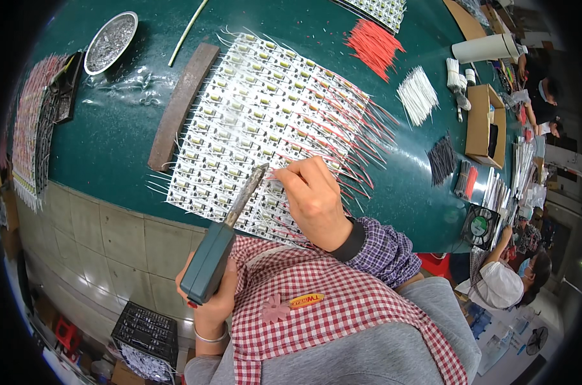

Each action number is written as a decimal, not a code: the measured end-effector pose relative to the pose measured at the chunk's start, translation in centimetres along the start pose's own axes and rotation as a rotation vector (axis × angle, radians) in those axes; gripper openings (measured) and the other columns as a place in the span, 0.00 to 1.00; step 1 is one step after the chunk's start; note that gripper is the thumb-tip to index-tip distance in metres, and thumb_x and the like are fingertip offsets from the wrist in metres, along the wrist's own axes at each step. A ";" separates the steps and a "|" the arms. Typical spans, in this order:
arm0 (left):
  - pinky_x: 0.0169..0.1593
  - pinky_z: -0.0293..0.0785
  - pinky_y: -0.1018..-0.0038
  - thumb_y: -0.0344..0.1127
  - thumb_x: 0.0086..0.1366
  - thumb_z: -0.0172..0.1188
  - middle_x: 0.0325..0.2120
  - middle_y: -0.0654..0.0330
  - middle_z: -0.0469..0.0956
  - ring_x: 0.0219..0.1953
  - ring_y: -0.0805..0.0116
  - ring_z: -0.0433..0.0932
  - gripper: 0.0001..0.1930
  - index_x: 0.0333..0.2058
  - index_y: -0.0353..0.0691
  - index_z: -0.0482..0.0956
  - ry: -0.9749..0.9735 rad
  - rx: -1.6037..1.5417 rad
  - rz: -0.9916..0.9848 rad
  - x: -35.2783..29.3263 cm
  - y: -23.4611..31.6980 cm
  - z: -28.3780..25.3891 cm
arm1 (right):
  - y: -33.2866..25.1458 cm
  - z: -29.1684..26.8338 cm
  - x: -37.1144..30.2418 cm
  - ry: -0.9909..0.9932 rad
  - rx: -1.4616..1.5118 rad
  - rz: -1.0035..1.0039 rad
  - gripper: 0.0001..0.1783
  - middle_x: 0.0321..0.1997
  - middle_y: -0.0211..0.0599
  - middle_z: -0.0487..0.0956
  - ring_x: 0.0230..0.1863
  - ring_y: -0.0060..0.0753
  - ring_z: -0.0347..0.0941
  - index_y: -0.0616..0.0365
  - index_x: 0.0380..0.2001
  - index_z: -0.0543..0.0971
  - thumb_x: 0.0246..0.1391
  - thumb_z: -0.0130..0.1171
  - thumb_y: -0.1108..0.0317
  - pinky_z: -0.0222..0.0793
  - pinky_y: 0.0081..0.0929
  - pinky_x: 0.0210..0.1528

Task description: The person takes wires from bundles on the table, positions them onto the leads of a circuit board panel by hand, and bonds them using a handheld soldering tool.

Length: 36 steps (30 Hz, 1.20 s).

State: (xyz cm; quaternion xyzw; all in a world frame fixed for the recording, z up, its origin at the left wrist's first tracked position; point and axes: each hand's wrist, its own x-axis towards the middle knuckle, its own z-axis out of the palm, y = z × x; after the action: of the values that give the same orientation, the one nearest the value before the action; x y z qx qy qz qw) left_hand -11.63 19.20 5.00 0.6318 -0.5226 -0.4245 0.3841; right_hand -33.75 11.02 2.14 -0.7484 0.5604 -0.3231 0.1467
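Observation:
My left hand (225, 289) is wrapped round the dark green handle of a soldering iron (210, 260). Its long, stained metal tip slants up over a panel of small white circuit boards (239, 122). Close to that tip, my right hand (313, 202) is closed in a pinch on a thin wire, of which only a short end shows at the fingertips. Rows of small parts and white wires cover the panel. Red and white wires (361, 138) stick out along its right side.
A brown bar (183, 106) lies along the panel's left edge. Beyond are a metal bowl (111, 43), red wires (375, 48), white wires (418, 96) and black wires (441, 159). A cardboard box (497, 128) and small fan (479, 226) stand right. Another person (499, 282) sits at right.

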 end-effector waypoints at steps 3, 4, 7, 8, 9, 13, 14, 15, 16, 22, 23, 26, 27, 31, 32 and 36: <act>0.30 0.74 0.73 0.22 0.52 0.69 0.28 0.54 0.80 0.26 0.66 0.79 0.11 0.36 0.26 0.81 0.097 0.042 -0.059 -1.3 -1.0 -0.3 | 0.1 0.2 0.1 0.030 -0.010 -0.002 0.16 0.32 0.38 0.74 0.34 0.40 0.70 0.64 0.36 0.81 0.41 0.61 0.86 0.70 0.33 0.35; 0.31 0.75 0.73 0.23 0.52 0.70 0.29 0.54 0.81 0.27 0.65 0.79 0.12 0.36 0.26 0.81 0.092 0.029 -0.089 -1.3 -1.0 -0.4 | 0.1 0.3 0.0 0.059 -0.021 -0.003 0.15 0.30 0.37 0.75 0.32 0.39 0.71 0.63 0.36 0.82 0.42 0.64 0.86 0.69 0.33 0.33; 0.32 0.75 0.72 0.23 0.52 0.70 0.29 0.53 0.81 0.27 0.65 0.80 0.13 0.37 0.26 0.81 0.094 0.024 -0.105 -1.6 -1.1 -0.5 | 0.0 0.3 0.0 0.061 -0.017 0.000 0.15 0.30 0.36 0.75 0.32 0.39 0.70 0.62 0.36 0.82 0.42 0.64 0.86 0.69 0.33 0.33; 0.32 0.75 0.73 0.23 0.52 0.70 0.29 0.53 0.81 0.27 0.66 0.80 0.13 0.37 0.26 0.81 0.099 0.032 -0.090 -1.7 -1.1 -0.5 | 0.0 0.2 0.0 0.061 -0.017 -0.001 0.15 0.30 0.36 0.75 0.32 0.39 0.70 0.62 0.36 0.82 0.42 0.64 0.86 0.69 0.33 0.33; 0.32 0.75 0.73 0.23 0.52 0.70 0.29 0.53 0.81 0.27 0.66 0.80 0.13 0.37 0.26 0.81 0.100 0.032 -0.090 -1.6 -0.9 -0.4 | -0.1 0.2 0.1 0.062 -0.018 0.002 0.15 0.29 0.36 0.74 0.31 0.39 0.70 0.62 0.36 0.82 0.41 0.64 0.86 0.69 0.32 0.32; 0.30 0.74 0.75 0.23 0.53 0.69 0.28 0.55 0.81 0.25 0.68 0.79 0.11 0.36 0.26 0.81 0.107 -0.023 -0.082 -1.0 -0.2 -0.2 | -0.3 -0.1 0.0 0.072 -0.026 -0.018 0.16 0.28 0.36 0.73 0.31 0.38 0.69 0.62 0.36 0.82 0.41 0.64 0.86 0.67 0.32 0.32; 0.29 0.74 0.75 0.23 0.53 0.69 0.27 0.55 0.81 0.24 0.69 0.79 0.10 0.35 0.27 0.81 0.100 -0.031 -0.071 -1.0 -0.1 -0.2 | -0.4 -0.2 -0.1 0.071 -0.027 -0.018 0.16 0.28 0.36 0.73 0.31 0.38 0.69 0.62 0.36 0.82 0.41 0.64 0.86 0.67 0.32 0.32; 0.29 0.74 0.75 0.23 0.53 0.69 0.27 0.55 0.81 0.24 0.69 0.79 0.10 0.35 0.27 0.81 0.100 -0.032 -0.071 -1.0 0.0 -0.3 | -0.6 -0.3 -0.3 0.064 -0.001 -0.021 0.16 0.29 0.36 0.73 0.31 0.38 0.69 0.62 0.36 0.82 0.41 0.64 0.86 0.67 0.32 0.32; 0.29 0.74 0.75 0.23 0.53 0.69 0.26 0.55 0.81 0.24 0.70 0.78 0.10 0.35 0.27 0.81 0.087 -0.015 -0.084 -1.1 0.1 -0.5 | -0.7 -0.4 -0.4 0.057 0.025 -0.025 0.16 0.29 0.36 0.74 0.31 0.37 0.69 0.62 0.37 0.82 0.41 0.65 0.86 0.66 0.32 0.32; 0.27 0.72 0.76 0.22 0.53 0.68 0.26 0.55 0.80 0.24 0.71 0.78 0.09 0.34 0.27 0.81 0.045 0.018 -0.035 -1.2 -0.1 -0.8 | -0.7 0.1 -0.8 0.013 0.060 -0.017 0.17 0.31 0.38 0.73 0.33 0.38 0.69 0.64 0.36 0.81 0.39 0.59 0.86 0.69 0.32 0.33; 0.27 0.71 0.76 0.21 0.53 0.67 0.26 0.56 0.80 0.24 0.71 0.78 0.09 0.34 0.27 0.81 0.027 -0.001 -0.046 -1.0 0.2 -0.9 | -0.7 0.1 -0.9 0.012 0.061 -0.017 0.17 0.31 0.38 0.73 0.33 0.38 0.69 0.64 0.36 0.81 0.39 0.59 0.86 0.69 0.32 0.33; 0.27 0.71 0.77 0.21 0.53 0.67 0.26 0.56 0.80 0.24 0.72 0.78 0.09 0.34 0.26 0.81 -0.014 0.044 -0.044 -0.9 0.5 -1.0 | -0.8 0.2 -0.9 0.013 0.059 -0.004 0.18 0.31 0.38 0.73 0.34 0.38 0.70 0.63 0.37 0.81 0.38 0.59 0.87 0.70 0.32 0.33; 0.27 0.71 0.77 0.21 0.53 0.67 0.26 0.56 0.80 0.24 0.72 0.78 0.09 0.34 0.26 0.81 -0.013 0.043 -0.045 -0.9 0.4 -1.0 | -0.8 0.2 -1.0 0.009 0.058 -0.003 0.18 0.31 0.38 0.73 0.34 0.39 0.70 0.64 0.37 0.81 0.38 0.59 0.87 0.70 0.32 0.33; 0.27 0.71 0.77 0.20 0.53 0.67 0.27 0.56 0.80 0.24 0.71 0.78 0.09 0.34 0.26 0.81 -0.012 -0.010 -0.065 -1.1 0.1 -1.0 | -0.8 0.3 -1.1 0.006 0.060 0.000 0.18 0.31 0.38 0.73 0.34 0.39 0.70 0.64 0.37 0.81 0.39 0.59 0.87 0.70 0.31 0.33; 0.27 0.71 0.77 0.20 0.53 0.67 0.26 0.56 0.79 0.24 0.71 0.78 0.09 0.34 0.26 0.81 -0.012 -0.016 -0.063 -1.1 0.1 -1.0 | -0.8 0.4 -1.1 0.006 0.060 -0.001 0.18 0.31 0.38 0.73 0.34 0.39 0.70 0.64 0.37 0.81 0.39 0.59 0.87 0.70 0.31 0.33; 0.26 0.70 0.77 0.20 0.52 0.66 0.27 0.55 0.79 0.23 0.71 0.78 0.08 0.33 0.26 0.81 -0.032 0.003 -0.068 -0.9 0.2 -1.1 | -0.9 0.5 -1.0 0.039 0.035 0.010 0.14 0.29 0.36 0.75 0.31 0.37 0.70 0.62 0.35 0.83 0.43 0.66 0.85 0.68 0.31 0.31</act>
State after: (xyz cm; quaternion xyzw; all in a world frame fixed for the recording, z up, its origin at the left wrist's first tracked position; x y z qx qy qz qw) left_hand -10.77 20.08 5.72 0.6429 -0.5074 -0.4466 0.3602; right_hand -32.94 12.19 1.93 -0.7366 0.5609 -0.3466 0.1505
